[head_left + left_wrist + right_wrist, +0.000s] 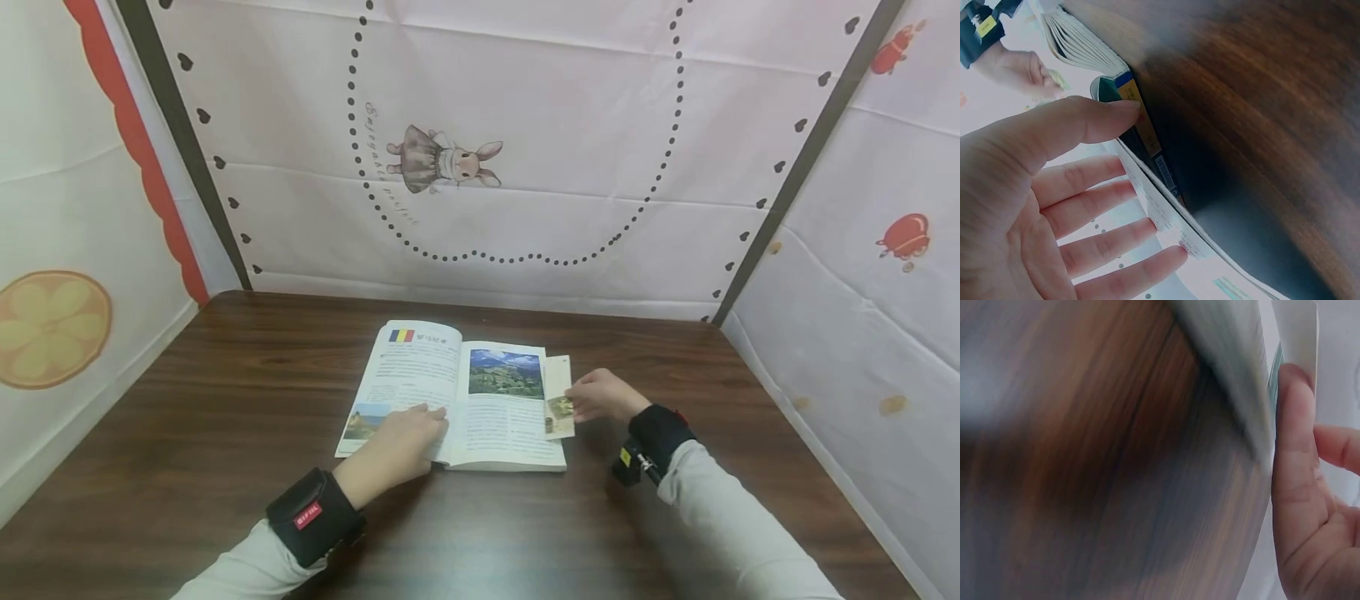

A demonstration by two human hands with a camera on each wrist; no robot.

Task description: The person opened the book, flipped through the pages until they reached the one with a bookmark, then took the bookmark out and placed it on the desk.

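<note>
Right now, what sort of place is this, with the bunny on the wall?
Probably a small indoor booth screened off for table work, though I can't be sure. Printed sheets, one with the bunny, stand around a table, and an open book lies on it.

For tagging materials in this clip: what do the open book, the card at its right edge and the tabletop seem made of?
The open book: matte-looking paper, by its thin layered page edges.
The card: probably thin cardboard, given its flat, straight-edged shape; coating unclear.
The tabletop: wood or wood-look laminate, by its streaky grain; soft reflections suggest satin.
</note>
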